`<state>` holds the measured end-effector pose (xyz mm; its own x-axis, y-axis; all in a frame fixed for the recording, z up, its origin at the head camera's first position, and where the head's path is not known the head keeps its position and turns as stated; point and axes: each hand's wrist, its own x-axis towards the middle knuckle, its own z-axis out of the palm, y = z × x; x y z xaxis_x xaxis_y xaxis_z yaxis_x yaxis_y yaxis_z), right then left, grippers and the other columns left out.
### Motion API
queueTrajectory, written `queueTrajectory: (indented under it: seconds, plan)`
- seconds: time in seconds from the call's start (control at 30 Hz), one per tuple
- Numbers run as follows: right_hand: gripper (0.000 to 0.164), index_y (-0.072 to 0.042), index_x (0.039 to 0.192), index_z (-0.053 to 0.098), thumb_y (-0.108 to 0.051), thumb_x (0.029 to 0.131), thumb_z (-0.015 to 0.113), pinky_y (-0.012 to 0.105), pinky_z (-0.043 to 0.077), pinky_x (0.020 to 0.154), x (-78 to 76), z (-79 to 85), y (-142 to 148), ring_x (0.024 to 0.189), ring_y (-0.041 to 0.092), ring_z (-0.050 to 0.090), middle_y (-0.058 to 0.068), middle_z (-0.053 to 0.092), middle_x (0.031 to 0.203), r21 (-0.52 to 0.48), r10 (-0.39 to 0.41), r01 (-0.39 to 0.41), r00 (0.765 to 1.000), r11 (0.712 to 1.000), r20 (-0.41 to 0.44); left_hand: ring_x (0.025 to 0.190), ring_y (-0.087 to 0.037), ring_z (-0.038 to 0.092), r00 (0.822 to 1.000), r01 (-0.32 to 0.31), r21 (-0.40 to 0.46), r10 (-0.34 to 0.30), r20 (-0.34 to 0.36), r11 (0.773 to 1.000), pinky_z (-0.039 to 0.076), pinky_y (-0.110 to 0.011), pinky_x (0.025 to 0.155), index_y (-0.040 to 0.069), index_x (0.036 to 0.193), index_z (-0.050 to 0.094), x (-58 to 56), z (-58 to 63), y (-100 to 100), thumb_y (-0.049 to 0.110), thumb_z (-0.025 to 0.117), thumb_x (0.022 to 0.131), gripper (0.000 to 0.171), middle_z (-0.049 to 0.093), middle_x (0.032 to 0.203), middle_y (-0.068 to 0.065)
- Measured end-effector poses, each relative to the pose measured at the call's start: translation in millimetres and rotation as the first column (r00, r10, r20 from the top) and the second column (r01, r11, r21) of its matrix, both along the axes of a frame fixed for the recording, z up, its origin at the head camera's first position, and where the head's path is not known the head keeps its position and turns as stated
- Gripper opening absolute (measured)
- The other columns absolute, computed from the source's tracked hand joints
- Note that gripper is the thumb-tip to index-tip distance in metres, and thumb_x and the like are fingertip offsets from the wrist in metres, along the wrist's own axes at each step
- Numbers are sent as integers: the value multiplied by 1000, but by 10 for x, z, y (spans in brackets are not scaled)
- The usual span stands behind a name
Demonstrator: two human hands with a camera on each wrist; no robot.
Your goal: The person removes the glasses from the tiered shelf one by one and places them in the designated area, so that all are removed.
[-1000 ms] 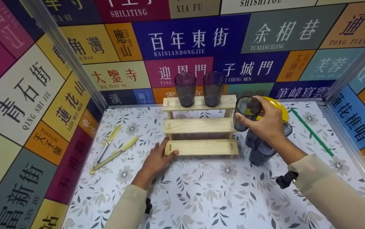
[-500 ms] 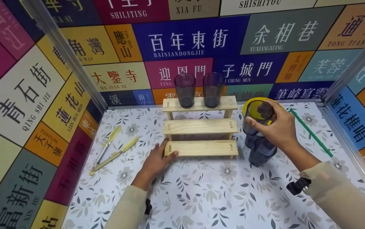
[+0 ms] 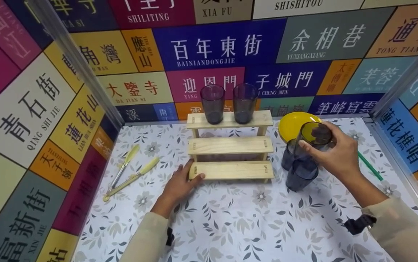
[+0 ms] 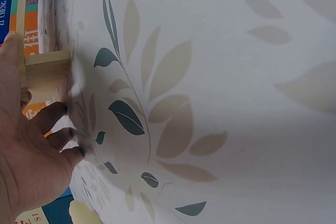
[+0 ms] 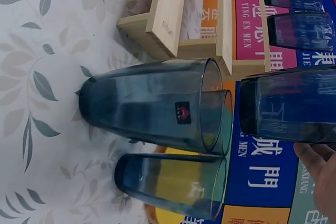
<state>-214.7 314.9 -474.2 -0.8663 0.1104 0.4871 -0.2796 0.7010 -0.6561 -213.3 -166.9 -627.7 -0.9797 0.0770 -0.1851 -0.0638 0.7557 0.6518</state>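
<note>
My right hand (image 3: 340,153) holds a dark tinted drinking glass (image 3: 314,134) between thumb and fingers. In the right wrist view that glass (image 5: 289,103) is raised beyond the rims of the glasses on the table. Close below it in the head view stand a front glass (image 3: 302,176) and a glass (image 3: 288,154) behind it, both upright. My left hand (image 3: 180,182) grips the left end of the lowest step of a three-step wooden stand (image 3: 231,170), thumb on top. Two more tinted glasses, a left one (image 3: 212,105) and a right one (image 3: 244,105), stand on the top step.
A yellow plate (image 3: 292,123) lies behind the glasses. To the right is a green stick (image 3: 371,167), partly hidden by my right hand. Yellow-tipped tongs (image 3: 130,176) lie left of the stand. Sign-printed panels (image 3: 216,43) wall in the flower-patterned tabletop (image 3: 231,225).
My right hand has carried its glass rightward and slightly toward me, from beside the stand to over the other glasses. More of the yellow plate shows. My left hand stays put.
</note>
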Motion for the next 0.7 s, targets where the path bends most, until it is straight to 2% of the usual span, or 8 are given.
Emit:
queueTrajectory:
  seconds: [0.17, 0.33, 0.7]
  plan:
    - [79, -8, 149, 67, -35, 83, 101, -1, 42, 83, 78, -26, 108, 98, -12, 57, 19, 79, 125, 12, -17, 16, 1000, 1000, 23, 163, -56, 34, 1000, 8, 13, -8, -7, 1000, 37, -75, 126, 32, 177, 28, 10, -7, 1, 80, 58, 101, 95, 28, 179, -30]
    - [79, -7, 150, 66, -31, 83, 101, -3, 43, 84, 140, -39, 221, 98, -16, 59, 20, 79, 124, 4, -21, 21, 999, 1000, 26, 161, -57, 37, 998, 41, 9, -41, -45, 999, 41, -76, 122, 27, 177, 28, -3, -25, -8, 74, 59, 104, 93, 32, 176, -34]
    - [77, -12, 149, 67, -30, 82, 101, -3, 44, 79, 239, -132, 474, 89, -20, 57, 18, 79, 119, 11, -77, 76, 996, 997, 54, 162, -57, 35, 999, 18, -3, -18, -29, 1000, 39, -75, 124, 33, 178, 27, -12, -38, -3, 80, 57, 102, 94, 28, 179, -31]
